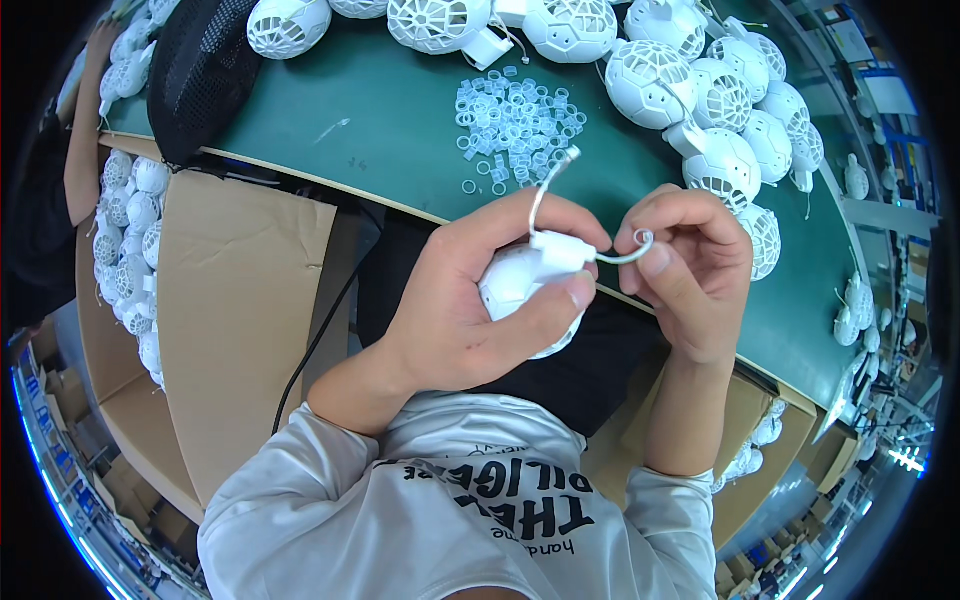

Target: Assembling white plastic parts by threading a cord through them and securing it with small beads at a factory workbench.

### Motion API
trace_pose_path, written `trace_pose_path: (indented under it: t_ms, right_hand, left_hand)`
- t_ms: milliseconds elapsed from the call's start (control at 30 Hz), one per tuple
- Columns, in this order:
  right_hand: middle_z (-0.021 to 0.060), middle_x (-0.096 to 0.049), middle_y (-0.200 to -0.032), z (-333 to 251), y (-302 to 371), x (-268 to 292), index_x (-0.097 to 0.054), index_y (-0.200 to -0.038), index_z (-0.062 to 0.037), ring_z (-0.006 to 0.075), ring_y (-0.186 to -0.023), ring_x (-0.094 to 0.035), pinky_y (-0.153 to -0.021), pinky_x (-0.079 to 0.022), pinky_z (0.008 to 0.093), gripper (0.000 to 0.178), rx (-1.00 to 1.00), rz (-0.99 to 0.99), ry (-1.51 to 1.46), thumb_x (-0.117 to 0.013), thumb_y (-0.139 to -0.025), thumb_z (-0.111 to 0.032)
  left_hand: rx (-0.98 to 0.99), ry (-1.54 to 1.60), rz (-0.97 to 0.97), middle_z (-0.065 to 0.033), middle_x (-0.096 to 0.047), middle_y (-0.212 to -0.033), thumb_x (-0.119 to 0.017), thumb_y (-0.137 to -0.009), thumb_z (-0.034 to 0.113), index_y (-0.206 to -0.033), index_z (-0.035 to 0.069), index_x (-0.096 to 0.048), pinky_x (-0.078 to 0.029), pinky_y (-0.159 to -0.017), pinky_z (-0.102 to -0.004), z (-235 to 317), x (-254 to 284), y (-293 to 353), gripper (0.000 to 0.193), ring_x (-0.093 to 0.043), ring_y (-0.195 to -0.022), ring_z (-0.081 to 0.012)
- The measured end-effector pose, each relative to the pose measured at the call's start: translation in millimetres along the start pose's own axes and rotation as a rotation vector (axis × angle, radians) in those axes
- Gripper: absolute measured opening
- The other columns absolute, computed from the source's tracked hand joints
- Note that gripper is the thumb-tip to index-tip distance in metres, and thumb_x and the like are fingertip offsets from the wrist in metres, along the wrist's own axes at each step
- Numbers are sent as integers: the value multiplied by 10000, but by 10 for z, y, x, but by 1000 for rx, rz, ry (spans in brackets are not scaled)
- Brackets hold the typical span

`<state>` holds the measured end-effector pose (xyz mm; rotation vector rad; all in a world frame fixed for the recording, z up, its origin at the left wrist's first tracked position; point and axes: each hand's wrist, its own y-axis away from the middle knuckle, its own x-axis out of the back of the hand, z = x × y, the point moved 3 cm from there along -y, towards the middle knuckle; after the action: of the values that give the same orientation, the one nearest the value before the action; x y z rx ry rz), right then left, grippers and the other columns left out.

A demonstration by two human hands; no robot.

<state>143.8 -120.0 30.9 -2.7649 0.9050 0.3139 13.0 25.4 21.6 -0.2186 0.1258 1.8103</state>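
Held in front of my body is a white plastic ball-shaped housing with a rectangular white block on it. My left hand is closed around it, thumb across the near side. One thin white cable rises from the block and ends in a small connector. A second white cable curves from the block toward my right hand. Thumb and forefinger of that hand pinch a small clear ring at the cable's end. Whether the cable passes through the ring is hard to make out.
Beyond my hands, a pile of clear rings lies on the green table. Several white openwork balls line its far and right sides. A black mesh bag is at left, above a cardboard box of balls. Another person's arm shows far left.
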Motion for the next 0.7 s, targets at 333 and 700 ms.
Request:
trace_pose_path:
  t_ms: [333, 700]
  right_hand:
    - [134, -672, -936, -390, -15, -44, -693, -1010, 82, 116, -732, -623, -628, -511, 218, 210, 54, -28, 274, -732, -807, 115]
    - [121, -642, -868, -740, 64, -232, -732, -1021, 22, 143, -733, -557, -626, -400, 236, 230, 327, -10, 796, -800, -834, -93]
  left_hand:
    - [51, 41, 14, -105, -665, -954, -683, -899, 141, -1069, 0, -579, -528, -780, -290, -21, -27, 19, 244, -681, -894, -162]
    - [-12, 189, -89, -104, -645, -1068, -716, -897, 116, -1110, -6, -578, -494, -835, -278, -51, -128, 9, 281, -630, -997, -150]
